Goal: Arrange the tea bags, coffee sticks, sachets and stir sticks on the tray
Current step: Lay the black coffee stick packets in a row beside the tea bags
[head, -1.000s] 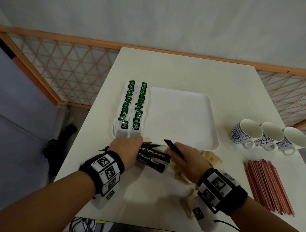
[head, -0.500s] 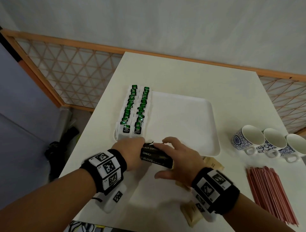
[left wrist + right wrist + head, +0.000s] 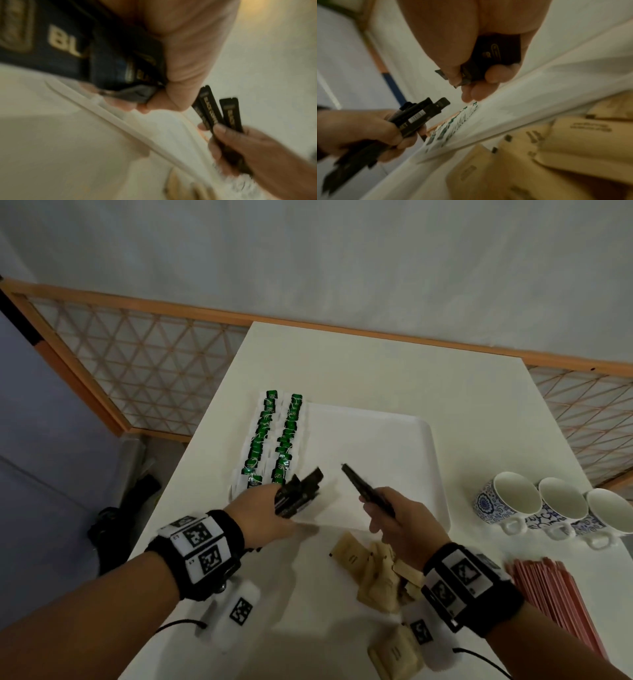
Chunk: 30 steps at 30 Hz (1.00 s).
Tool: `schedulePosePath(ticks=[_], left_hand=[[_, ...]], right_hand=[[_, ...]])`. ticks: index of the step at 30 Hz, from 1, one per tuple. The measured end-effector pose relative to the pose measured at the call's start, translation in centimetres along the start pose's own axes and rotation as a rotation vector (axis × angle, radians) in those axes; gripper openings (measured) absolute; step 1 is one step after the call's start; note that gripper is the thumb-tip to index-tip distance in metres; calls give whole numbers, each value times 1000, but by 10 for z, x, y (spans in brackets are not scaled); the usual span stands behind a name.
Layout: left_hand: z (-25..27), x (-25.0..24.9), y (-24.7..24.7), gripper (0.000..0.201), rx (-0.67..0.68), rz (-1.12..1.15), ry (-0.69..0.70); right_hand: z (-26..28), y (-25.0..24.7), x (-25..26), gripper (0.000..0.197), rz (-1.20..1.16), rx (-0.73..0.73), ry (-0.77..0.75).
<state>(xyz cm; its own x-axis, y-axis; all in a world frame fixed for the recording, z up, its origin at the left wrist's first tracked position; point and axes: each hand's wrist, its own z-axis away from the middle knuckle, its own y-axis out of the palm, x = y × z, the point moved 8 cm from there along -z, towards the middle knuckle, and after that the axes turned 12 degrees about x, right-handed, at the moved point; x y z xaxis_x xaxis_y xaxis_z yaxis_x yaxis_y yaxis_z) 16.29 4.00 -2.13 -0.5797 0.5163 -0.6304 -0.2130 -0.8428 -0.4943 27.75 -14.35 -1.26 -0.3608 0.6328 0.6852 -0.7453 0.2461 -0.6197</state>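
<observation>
A white tray [image 3: 383, 446] lies mid-table with two rows of green-tagged tea bags [image 3: 274, 440] along its left side. My left hand [image 3: 263, 511] grips a bundle of black coffee sticks [image 3: 298, 491] over the tray's near left corner. My right hand [image 3: 397, 518] holds a few more black coffee sticks [image 3: 363, 487], raised above the tray's near edge. In the wrist views the left bundle [image 3: 68, 54] and the right hand's sticks [image 3: 498, 54] sit in curled fingers. Brown sachets [image 3: 373, 573] lie loose on the table in front of the tray. Red stir sticks [image 3: 561, 601] are piled at the right.
Three blue-patterned white cups [image 3: 548, 505] stand in a row right of the tray. A wooden lattice screen [image 3: 137, 371] runs behind and left of the table. The table's near edge is close to my forearms.
The coffee sticks were one bundle held by both hands at the tray's near edge. Now the hands have parted, each holding part of it, lifted over the tray.
</observation>
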Motion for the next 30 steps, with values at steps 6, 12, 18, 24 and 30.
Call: schedulePosePath(ticks=[6, 12, 18, 24, 30], left_hand=[[-20, -20, 2, 5, 21, 816, 50], [-23, -42, 3, 14, 98, 1072, 135], [-23, -43, 7, 20, 171, 1071, 100], [-33, -33, -17, 8, -37, 1137, 84], [-44, -25, -41, 15, -125, 1152, 80]], right_hand=[[-20, 25, 25, 23, -484, 198, 4], [-31, 39, 47, 30, -561, 335, -50], [-34, 49, 53, 39, -549, 470, -45], [-41, 33, 46, 13, -641, 310, -5], [-62, -1, 28, 6, -785, 49, 8]])
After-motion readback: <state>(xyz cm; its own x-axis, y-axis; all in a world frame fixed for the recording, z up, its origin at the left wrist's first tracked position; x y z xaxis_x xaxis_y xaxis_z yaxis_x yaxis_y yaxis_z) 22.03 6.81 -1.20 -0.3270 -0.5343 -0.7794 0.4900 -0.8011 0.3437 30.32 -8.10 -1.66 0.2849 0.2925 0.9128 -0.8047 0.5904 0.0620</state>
